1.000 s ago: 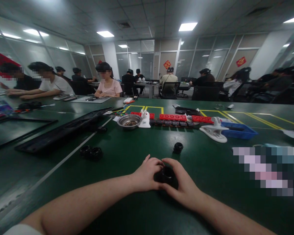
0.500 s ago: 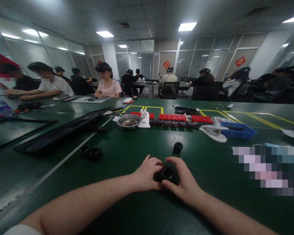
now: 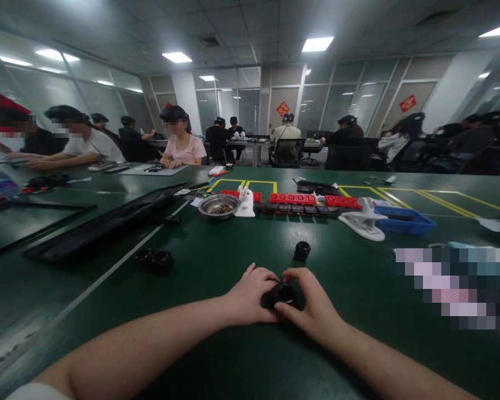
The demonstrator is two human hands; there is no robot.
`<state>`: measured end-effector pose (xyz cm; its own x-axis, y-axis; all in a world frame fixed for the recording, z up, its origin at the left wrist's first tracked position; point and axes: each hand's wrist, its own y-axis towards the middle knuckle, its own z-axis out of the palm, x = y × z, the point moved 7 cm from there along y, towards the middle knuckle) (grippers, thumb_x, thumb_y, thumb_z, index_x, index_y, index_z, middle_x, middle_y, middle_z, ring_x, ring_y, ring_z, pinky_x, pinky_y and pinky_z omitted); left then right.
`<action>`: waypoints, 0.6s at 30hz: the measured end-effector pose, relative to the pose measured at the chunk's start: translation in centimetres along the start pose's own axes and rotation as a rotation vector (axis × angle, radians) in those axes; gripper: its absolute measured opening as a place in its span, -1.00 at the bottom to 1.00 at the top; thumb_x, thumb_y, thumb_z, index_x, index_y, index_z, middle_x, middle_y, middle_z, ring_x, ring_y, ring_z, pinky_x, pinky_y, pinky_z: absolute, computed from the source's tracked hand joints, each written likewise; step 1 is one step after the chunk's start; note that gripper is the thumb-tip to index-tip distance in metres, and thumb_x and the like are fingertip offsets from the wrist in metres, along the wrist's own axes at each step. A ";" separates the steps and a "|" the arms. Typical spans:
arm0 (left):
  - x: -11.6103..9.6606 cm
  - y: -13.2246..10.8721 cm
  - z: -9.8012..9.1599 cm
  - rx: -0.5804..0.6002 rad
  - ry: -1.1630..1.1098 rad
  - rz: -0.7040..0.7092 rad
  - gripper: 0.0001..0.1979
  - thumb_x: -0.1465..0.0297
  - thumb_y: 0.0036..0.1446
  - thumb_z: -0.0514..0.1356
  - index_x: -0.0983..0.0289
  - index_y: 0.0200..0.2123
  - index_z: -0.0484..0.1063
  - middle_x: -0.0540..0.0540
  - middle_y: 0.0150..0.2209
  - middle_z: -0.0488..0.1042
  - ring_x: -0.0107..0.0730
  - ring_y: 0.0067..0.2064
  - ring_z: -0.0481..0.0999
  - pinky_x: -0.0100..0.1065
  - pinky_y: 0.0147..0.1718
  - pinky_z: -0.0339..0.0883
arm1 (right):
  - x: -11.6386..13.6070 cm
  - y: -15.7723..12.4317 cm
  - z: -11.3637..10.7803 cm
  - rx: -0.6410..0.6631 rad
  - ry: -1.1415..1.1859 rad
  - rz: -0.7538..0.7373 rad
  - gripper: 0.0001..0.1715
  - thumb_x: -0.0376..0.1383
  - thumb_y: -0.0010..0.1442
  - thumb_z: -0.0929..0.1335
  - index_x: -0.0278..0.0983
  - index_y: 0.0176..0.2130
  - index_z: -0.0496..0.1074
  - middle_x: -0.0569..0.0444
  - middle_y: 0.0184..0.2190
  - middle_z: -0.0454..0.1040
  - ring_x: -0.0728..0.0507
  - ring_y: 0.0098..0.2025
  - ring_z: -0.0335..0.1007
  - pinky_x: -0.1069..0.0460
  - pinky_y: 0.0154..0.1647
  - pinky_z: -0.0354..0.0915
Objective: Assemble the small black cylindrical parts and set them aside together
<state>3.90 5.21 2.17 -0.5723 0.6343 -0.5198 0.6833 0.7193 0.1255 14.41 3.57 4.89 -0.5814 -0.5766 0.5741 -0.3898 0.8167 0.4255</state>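
Both of my hands close around one small black round part [image 3: 282,293] that rests on the green table [image 3: 216,344]. My left hand [image 3: 250,294] grips its left side with curled fingers. My right hand [image 3: 312,308] wraps it from the right, thumb and fingers pressed on its rim. Another black round part [image 3: 302,250] lies alone just beyond my hands. Two more black rings [image 3: 154,260] sit together to the left.
Farther back stand a metal bowl [image 3: 220,205], a white clamp tool [image 3: 360,222], a blue tray [image 3: 404,220], rows of red blocks [image 3: 294,198] and a long black tray [image 3: 104,225]. Several people sit at this table and others behind.
My right hand's fingers have shifted a little around the black part, closing tighter on its rim. My left hand and the rest of the table look the same.
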 end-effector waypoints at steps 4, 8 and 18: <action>0.1 0.1 0.0 0.002 0.007 0.001 -0.44 0.15 -0.14 0.24 0.19 -0.04 0.25 0.11 -0.04 0.29 -0.16 0.04 0.20 0.09 0.11 -0.25 | 1.1 -0.3 0.5 0.082 0.075 -0.161 -0.48 -0.40 -0.03 0.24 -0.25 -0.03 0.13 -0.06 -0.10 0.31 -0.19 -0.04 0.24 -0.15 -0.01 0.19; 0.2 0.1 -0.1 -0.014 -0.007 -0.020 -0.45 0.13 -0.15 0.23 0.24 -0.08 0.25 0.14 -0.07 0.30 -0.16 0.02 0.22 0.06 0.12 -0.22 | 1.0 -0.5 0.4 0.056 0.039 -0.181 -0.36 -0.32 0.00 0.28 -0.27 0.07 0.03 -0.12 0.01 0.21 -0.24 0.06 0.14 -0.19 0.04 0.12; 0.3 0.1 -0.1 -0.030 -0.021 -0.025 -0.45 0.18 -0.17 0.26 0.23 -0.08 0.25 0.12 -0.08 0.31 -0.19 0.01 0.24 0.04 0.11 -0.19 | 0.7 -0.2 0.2 0.023 0.051 -0.131 -0.54 -0.38 -0.02 0.26 -0.24 -0.06 0.16 -0.06 -0.14 0.33 -0.19 -0.07 0.26 -0.14 -0.05 0.23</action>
<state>3.75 5.52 2.05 -0.5793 0.6097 -0.5410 0.6547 0.7434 0.1367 13.98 3.00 5.07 -0.4879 -0.6781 0.5496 -0.4765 0.7345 0.4832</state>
